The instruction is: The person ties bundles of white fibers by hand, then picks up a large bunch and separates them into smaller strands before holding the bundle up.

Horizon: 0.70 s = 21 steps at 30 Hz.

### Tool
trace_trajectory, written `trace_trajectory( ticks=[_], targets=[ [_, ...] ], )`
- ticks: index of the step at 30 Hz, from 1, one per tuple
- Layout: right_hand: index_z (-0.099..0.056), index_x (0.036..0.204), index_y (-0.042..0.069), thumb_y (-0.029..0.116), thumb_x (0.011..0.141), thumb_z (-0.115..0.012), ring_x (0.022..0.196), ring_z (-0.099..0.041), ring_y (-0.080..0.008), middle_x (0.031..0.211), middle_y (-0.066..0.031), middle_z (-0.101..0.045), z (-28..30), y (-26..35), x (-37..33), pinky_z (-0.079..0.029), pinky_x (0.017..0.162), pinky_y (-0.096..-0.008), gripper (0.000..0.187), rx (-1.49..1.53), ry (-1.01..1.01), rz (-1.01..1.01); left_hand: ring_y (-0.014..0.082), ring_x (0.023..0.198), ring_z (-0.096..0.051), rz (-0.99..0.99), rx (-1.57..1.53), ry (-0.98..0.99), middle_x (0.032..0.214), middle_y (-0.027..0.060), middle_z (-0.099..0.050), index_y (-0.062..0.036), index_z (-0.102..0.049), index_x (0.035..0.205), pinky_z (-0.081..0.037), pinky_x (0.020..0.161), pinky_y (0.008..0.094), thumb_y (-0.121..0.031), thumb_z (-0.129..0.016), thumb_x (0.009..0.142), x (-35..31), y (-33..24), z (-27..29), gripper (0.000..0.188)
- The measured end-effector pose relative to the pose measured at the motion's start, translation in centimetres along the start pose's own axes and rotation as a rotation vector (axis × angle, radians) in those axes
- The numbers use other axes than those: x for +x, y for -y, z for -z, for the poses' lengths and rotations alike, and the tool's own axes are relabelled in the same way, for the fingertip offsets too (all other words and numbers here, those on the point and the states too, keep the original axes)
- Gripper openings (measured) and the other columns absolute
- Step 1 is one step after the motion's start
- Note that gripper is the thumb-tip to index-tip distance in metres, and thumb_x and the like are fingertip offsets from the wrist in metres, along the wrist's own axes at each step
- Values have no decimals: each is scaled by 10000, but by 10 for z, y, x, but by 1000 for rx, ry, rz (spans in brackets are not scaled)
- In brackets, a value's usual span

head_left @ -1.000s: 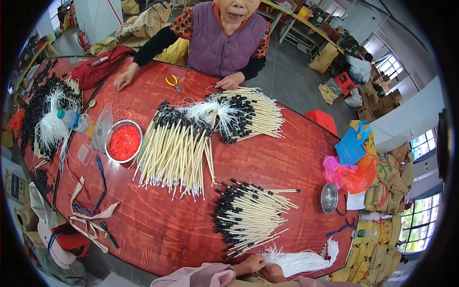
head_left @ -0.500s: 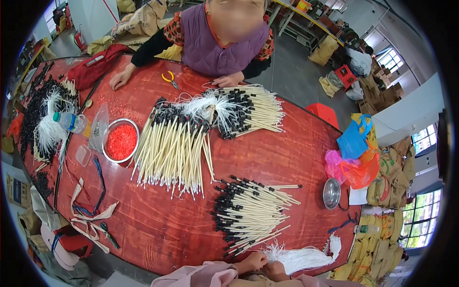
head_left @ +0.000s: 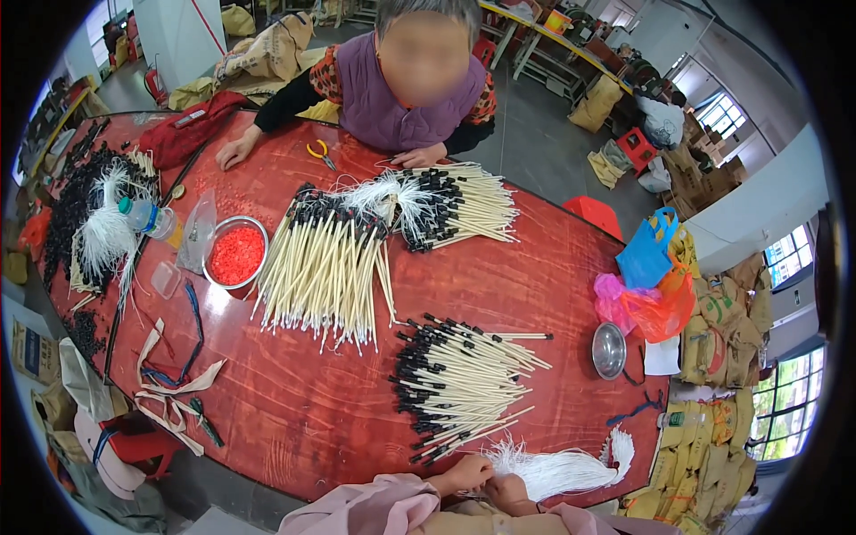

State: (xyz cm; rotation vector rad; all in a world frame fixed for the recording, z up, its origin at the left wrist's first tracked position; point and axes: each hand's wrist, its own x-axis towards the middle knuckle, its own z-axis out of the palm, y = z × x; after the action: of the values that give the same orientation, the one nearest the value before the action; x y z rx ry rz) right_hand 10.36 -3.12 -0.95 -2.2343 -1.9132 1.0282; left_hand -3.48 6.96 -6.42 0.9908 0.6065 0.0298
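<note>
Close together at the table's near edge are my left hand [head_left: 467, 473] and my right hand [head_left: 508, 492], both with curled fingers. Whatever they pinch is too small or hidden to make out. Right beside them lies a bundle of white strings [head_left: 566, 473], its loose ends fanning toward my fingers. Just beyond my hands is a pile of cream-coloured sticks [head_left: 477, 379] with black caps at their left ends. Farther off, a larger heap of similar sticks [head_left: 325, 267] has white tips toward me, and white strings [head_left: 392, 196] lie over its far end.
Across the red table [head_left: 294, 401] a person in a purple vest [head_left: 406, 98] rests both hands on it. Yellow-handled pliers [head_left: 321, 154], a bowl of red pieces [head_left: 237, 254], and cloth strips [head_left: 169, 388] are to the left. A metal bowl [head_left: 609, 350] and plastic bags [head_left: 646, 294] stand right.
The view has shifted slightly. My two hands remain close together by the white strings, with the fingers a little farther onto the table. The person opposite has leaned slightly, head lower in view.
</note>
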Motion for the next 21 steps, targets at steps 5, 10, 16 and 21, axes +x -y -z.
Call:
trace_trajectory(
  ticks=[5,10,16,21],
  targets=[
    [-632,676,69,246,808,-589,596,-600,-389,646,-179,-609,-2,-2,-4,-483,568,-477,224,15,-72,77,136,482,-615,-179,72,-80,604,71,-621,-15,-582,758,-498,445,278,-147,-548,894,1,12,-6,192],
    [-636,681,72,230,819,-589,586,-599,-386,636,-174,-605,-2,-8,0,-474,553,-475,214,0,-107,181,134,502,-627,-216,168,-169,594,70,-625,-11,-587,741,-506,464,280,-143,-551,891,-1,9,-10,203],
    [-635,697,63,255,832,-605,604,-590,-390,646,-190,-590,5,-15,5,-457,550,-470,236,92,-122,315,231,562,-651,-298,457,-533,626,130,-632,-41,-640,768,-509,538,345,-117,-593,840,-5,8,-21,115],
    [-628,723,40,239,831,-618,589,-554,-400,643,-199,-567,13,-25,1,-440,551,-466,226,233,-126,478,254,578,-644,-362,435,-794,689,155,-642,-46,-630,879,-500,559,360,-91,-596,827,-26,2,-52,77]
  ],
)
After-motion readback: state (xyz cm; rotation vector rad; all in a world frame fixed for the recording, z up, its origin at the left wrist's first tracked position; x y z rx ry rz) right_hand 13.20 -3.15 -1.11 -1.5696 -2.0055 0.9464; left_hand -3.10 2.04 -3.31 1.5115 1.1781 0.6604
